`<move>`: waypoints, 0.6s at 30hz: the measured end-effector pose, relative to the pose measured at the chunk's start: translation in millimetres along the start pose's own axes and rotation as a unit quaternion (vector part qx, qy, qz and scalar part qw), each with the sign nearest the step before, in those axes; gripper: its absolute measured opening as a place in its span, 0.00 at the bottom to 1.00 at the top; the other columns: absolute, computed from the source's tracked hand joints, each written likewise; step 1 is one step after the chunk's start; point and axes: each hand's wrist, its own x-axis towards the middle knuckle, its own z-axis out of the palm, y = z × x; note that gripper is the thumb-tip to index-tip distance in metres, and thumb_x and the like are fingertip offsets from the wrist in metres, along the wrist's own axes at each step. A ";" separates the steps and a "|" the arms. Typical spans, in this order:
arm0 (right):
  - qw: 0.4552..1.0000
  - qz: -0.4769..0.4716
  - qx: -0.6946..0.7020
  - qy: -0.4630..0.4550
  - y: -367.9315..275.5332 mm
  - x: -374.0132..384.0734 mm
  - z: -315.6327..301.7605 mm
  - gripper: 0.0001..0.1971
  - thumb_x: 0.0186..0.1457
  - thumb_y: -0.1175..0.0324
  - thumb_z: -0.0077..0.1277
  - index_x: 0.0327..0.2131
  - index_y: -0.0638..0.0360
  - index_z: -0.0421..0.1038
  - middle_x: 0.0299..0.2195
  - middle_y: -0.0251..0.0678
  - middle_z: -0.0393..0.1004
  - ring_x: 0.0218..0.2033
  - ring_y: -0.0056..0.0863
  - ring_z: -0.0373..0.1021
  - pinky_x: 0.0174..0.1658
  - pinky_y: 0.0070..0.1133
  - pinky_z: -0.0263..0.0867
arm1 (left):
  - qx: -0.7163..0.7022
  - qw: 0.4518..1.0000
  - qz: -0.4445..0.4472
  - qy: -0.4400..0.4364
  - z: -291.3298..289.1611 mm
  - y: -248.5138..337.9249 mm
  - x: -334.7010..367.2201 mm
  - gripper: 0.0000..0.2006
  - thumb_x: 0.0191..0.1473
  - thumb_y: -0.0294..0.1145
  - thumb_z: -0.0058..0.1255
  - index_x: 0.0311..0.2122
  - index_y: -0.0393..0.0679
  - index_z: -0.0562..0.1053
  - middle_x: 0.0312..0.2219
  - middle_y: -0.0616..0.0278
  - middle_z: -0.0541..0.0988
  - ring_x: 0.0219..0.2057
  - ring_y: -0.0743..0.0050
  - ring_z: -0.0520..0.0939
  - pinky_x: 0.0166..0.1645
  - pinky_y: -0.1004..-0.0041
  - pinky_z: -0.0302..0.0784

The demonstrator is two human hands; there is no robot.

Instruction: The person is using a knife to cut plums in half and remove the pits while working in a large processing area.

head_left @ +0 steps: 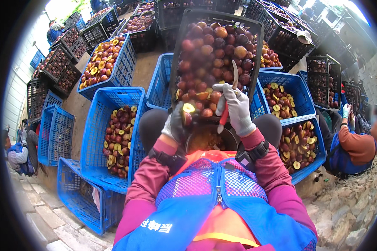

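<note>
Blue plastic crates [113,138] of halved plums ring you on the dirt floor, while a black crate [215,58] heaped with whole red plums tilts toward your lap above a round metal bowl [207,138] between your knees. Your right hand [235,109], in a white glove, is closed around the red handle of a curved knife [228,98], blade pointing up over the black crate. Your left hand [176,124], in a grey glove, pinches a cut plum [187,113], yellow flesh showing, just left of the knife at the crate's near edge.
</note>
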 end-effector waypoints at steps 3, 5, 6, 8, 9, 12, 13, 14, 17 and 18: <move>0.998 0.031 0.040 0.047 12.2 5.5 -22.0 0.22 0.79 0.54 0.47 0.49 0.64 0.82 0.18 0.26 0.71 0.16 0.17 0.67 0.22 0.17 0.64 | -0.036 0.999 -0.011 -0.021 19.2 21.3 42.3 0.25 0.74 0.58 0.44 0.54 0.44 0.77 0.42 0.60 0.85 0.41 0.67 0.86 0.48 0.64 0.85; 0.998 0.031 0.039 0.024 11.5 7.7 -23.1 0.22 0.79 0.54 0.47 0.49 0.64 0.82 0.17 0.26 0.71 0.16 0.17 0.67 0.22 0.17 0.64 | 0.243 0.960 0.140 0.005 -21.7 32.1 90.1 0.26 0.73 0.60 0.43 0.56 0.47 0.77 0.40 0.60 0.86 0.39 0.63 0.87 0.45 0.63 0.86; 0.998 0.033 0.034 0.030 16.3 8.3 -36.0 0.22 0.79 0.54 0.47 0.49 0.64 0.82 0.17 0.26 0.71 0.16 0.17 0.67 0.22 0.17 0.65 | 0.309 0.942 0.121 0.050 -7.8 34.0 105.5 0.27 0.72 0.60 0.47 0.56 0.46 0.77 0.40 0.60 0.87 0.40 0.62 0.87 0.46 0.63 0.85; 0.997 0.056 0.029 0.035 21.5 8.4 -53.8 0.22 0.79 0.53 0.47 0.48 0.63 0.82 0.18 0.26 0.71 0.16 0.16 0.67 0.22 0.17 0.65 | 0.435 0.886 0.076 0.139 22.4 45.6 122.7 0.27 0.69 0.60 0.53 0.56 0.45 0.78 0.40 0.59 0.87 0.42 0.61 0.88 0.48 0.63 0.84; 0.998 0.055 0.025 0.025 19.6 8.2 -55.1 0.22 0.78 0.53 0.47 0.48 0.64 0.82 0.17 0.26 0.70 0.16 0.17 0.67 0.22 0.17 0.65 | 0.582 0.786 0.128 0.165 17.1 55.8 142.4 0.28 0.67 0.60 0.57 0.56 0.44 0.78 0.40 0.57 0.88 0.42 0.59 0.88 0.48 0.62 0.84; 0.996 0.066 0.038 0.055 32.2 10.4 -93.8 0.22 0.78 0.53 0.47 0.48 0.64 0.81 0.17 0.27 0.69 0.16 0.17 0.66 0.22 0.18 0.65 | 0.778 0.562 0.177 0.220 31.3 71.0 159.9 0.27 0.59 0.56 0.66 0.53 0.44 0.80 0.45 0.46 0.87 0.49 0.42 0.87 0.54 0.54 0.82; 0.994 0.068 0.052 0.065 34.0 12.0 -106.2 0.22 0.78 0.53 0.47 0.48 0.64 0.81 0.17 0.27 0.69 0.16 0.18 0.66 0.22 0.18 0.65 | 0.807 0.505 0.193 0.239 32.8 86.6 160.7 0.28 0.56 0.55 0.69 0.52 0.44 0.81 0.46 0.42 0.87 0.51 0.37 0.86 0.56 0.51 0.82; 0.991 0.090 0.051 0.083 35.1 11.0 -119.9 0.23 0.78 0.52 0.47 0.48 0.65 0.81 0.18 0.27 0.69 0.16 0.18 0.66 0.22 0.18 0.64 | 0.814 0.482 0.201 0.256 32.9 104.7 157.6 0.26 0.57 0.55 0.68 0.52 0.45 0.81 0.45 0.43 0.87 0.50 0.37 0.86 0.56 0.51 0.82; 0.977 0.157 0.101 0.105 48.9 10.7 -145.0 0.25 0.78 0.49 0.46 0.48 0.64 0.81 0.18 0.26 0.69 0.16 0.18 0.66 0.22 0.17 0.64 | 0.837 0.390 0.191 0.332 14.1 154.4 148.1 0.23 0.58 0.53 0.67 0.51 0.47 0.82 0.44 0.47 0.88 0.49 0.41 0.87 0.55 0.50 0.82; 0.978 0.166 0.083 0.096 50.5 9.8 -150.2 0.25 0.78 0.49 0.46 0.49 0.64 0.81 0.18 0.26 0.69 0.16 0.18 0.66 0.22 0.18 0.64 | 0.839 0.365 0.190 0.357 4.5 180.5 135.5 0.23 0.58 0.53 0.67 0.51 0.48 0.82 0.44 0.48 0.88 0.49 0.42 0.87 0.55 0.50 0.82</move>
